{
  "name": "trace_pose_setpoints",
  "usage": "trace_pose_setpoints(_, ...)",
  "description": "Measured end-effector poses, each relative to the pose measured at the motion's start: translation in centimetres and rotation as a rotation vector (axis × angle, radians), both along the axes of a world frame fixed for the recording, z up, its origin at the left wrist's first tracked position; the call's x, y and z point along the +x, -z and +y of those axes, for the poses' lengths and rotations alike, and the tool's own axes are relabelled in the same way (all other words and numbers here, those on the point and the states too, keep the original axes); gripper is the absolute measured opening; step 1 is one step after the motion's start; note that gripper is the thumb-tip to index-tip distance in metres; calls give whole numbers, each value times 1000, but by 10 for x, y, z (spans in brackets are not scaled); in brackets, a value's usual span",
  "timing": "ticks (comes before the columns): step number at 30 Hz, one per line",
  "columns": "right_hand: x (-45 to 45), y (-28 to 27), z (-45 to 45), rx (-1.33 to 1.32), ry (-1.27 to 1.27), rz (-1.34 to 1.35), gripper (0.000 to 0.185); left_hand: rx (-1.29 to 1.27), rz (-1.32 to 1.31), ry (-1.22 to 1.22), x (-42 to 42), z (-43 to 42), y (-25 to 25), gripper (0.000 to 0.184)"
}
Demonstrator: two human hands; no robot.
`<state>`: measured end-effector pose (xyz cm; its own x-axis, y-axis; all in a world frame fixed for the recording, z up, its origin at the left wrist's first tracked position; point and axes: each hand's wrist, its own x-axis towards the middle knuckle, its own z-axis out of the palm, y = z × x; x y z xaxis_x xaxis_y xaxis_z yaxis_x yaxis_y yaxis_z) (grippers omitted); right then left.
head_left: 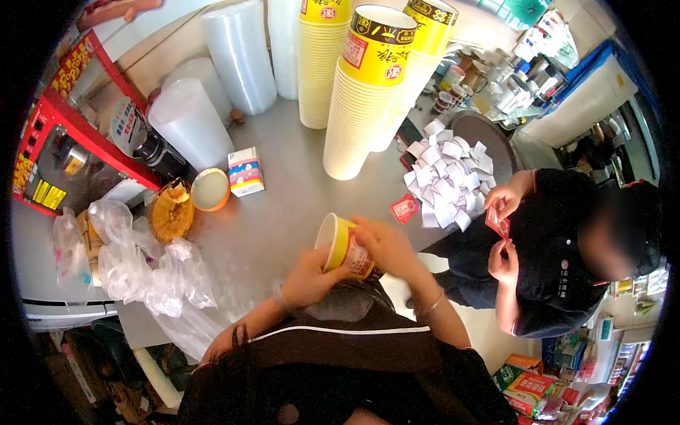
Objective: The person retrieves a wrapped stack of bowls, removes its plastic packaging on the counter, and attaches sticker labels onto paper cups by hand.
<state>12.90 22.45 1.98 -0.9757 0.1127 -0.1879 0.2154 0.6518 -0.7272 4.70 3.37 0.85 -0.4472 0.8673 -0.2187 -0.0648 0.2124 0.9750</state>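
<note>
Close to my body, above the table's near edge, I hold a yellow paper cup (341, 243) with a white rim, its mouth tilted to the left. My left hand (312, 278) grips it from the left and below. Against its right side lies my right hand (387, 244), fingers bent over the wall beside a red and white label (360, 259). Both hands are slightly blurred. Beyond them rise tall stacks of nested yellow paper cups (363, 106). A loose red label (405, 209) lies on the table to the right.
A heap of white-backed labels (453, 177) covers a dark round stool or tray at right. Beside it a co-worker (559, 248) holds a red label (497, 223). At left are plastic bags (159, 273), an orange bowl (210, 190), a tissue box (246, 171) and stacked clear lids (190, 127).
</note>
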Motion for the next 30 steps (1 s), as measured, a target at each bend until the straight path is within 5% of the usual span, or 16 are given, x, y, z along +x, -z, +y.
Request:
trace_pose_setpoints(2,11,57,33,-546,154,-85,44,41,89,28,2,-2,-8,33)
trace_pose_setpoints(4,10,70,39,-1214,373,-179,49,105,-86,-28,2,-3,-3,35)
trace_pose_setpoints(5,18,63,27,-1459,416,38,64,153,-165,-57,-2,0,-2,36)
trace_pose_setpoints(7,24,47,1,-704,414,424,74,108,-64,-23,-10,5,-15,38)
trace_pose_setpoints(9,29,25,0,-641,350,470,90,173,69,-57,-4,0,-5,42)
trace_pose_setpoints(12,17,-30,27,-112,302,588,98,444,206,-264,0,-1,19,51)
trace_pose_setpoints(13,-2,-57,49,440,275,978,93,536,159,-384,-1,-3,8,53)
trace_pose_setpoints(16,-50,-203,72,703,327,1267,91,506,-40,-639,0,-53,6,59)
trace_pose_setpoints(19,-113,-284,77,896,233,913,78,433,-133,-800,10,-111,42,58)
trace_pose_setpoints(21,-182,-270,127,916,13,638,77,381,-159,-969,37,-151,67,53)
trace_pose_setpoints(24,-242,-190,164,823,-104,619,81,289,-286,-1211,98,-180,85,43)
trace_pose_setpoints(26,-247,-191,167,674,-263,437,63,268,-306,-1355,128,-204,124,40)
trace_pose_setpoints(28,-242,-191,169,1004,-6,548,65,469,-477,-1492,152,-224,196,38)
trace_pose_setpoints(29,-258,-172,194,1251,169,997,65,690,-616,-1557,178,-242,242,36)
trace_pose_setpoints(30,-243,-171,165,1138,164,1190,65,633,-729,-1750,211,-253,266,35)
